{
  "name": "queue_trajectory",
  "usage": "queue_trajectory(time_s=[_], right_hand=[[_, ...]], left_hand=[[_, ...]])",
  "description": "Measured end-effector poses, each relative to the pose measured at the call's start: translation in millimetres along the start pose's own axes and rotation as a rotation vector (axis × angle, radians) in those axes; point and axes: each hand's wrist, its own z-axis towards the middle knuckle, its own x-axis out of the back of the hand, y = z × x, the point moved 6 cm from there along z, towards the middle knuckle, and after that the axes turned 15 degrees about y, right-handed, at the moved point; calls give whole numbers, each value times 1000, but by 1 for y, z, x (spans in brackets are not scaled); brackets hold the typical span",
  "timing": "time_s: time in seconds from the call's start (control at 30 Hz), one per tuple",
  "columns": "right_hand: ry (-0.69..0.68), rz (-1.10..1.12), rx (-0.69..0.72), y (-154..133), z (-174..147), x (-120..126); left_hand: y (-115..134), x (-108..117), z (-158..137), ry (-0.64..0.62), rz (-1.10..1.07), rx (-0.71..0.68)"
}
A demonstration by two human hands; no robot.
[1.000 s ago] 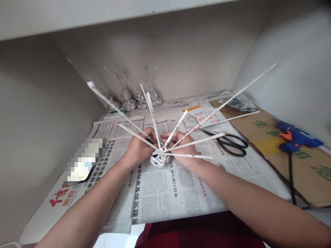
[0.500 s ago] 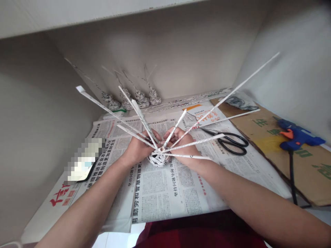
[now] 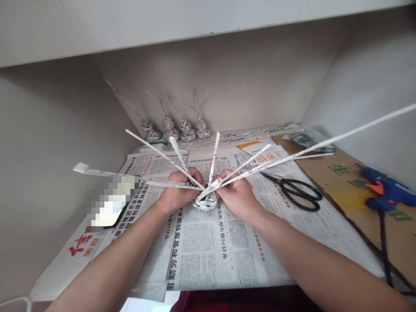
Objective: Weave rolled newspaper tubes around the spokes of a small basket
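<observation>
A small woven paper gourd body [image 3: 206,203] rests on the newspaper, with several rolled paper tubes [image 3: 213,157] fanning out from its top. My left hand [image 3: 182,186] is closed around its left side, fingers curled behind the tubes. From the right, my right hand [image 3: 236,190] is closed at the rim, its fingertips by the base of the tubes. One long tube [image 3: 328,142] slants far out to the upper right. Parts of the fingers on both hands are hidden behind the weave and the tubes.
Newspaper [image 3: 195,260] covers the table. Black-handled scissors [image 3: 300,195] and a blue glue gun [image 3: 388,188] lie to the right, the latter on cardboard [image 3: 347,173]. A phone [image 3: 113,206] lies left. Finished woven gourds [image 3: 187,130] stand at the back beside loose paper tubes [image 3: 247,135].
The tubes have shifted: one on the right has folded across the top of the woven body, and the left ones spread lower. My right hand has turned closer to the rim. The view moved slightly.
</observation>
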Motion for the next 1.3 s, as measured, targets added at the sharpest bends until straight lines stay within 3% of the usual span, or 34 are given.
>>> queue_trajectory(time_s=[0.27,0.37,0.53,0.67,0.83,1.03,1.3], right_hand=[[95,-27,-29,21,9,4],[67,25,-87,21,9,2],[-64,154,-313,23,8,-5],[-62,233,-356,23,9,-6],[28,189,-174,15,8,-1],[56,-95,99,0,5,5],[-11,-78,175,-4,4,2]], left_hand=[[0,-3,0,96,102,-114],[-1,-2,0,101,115,-128],[6,-1,-2,130,121,-214],[14,-4,-6,131,121,-304],[14,-5,-7,136,117,-244],[7,-4,-5,117,165,-70],[4,-5,-1,89,66,-34]])
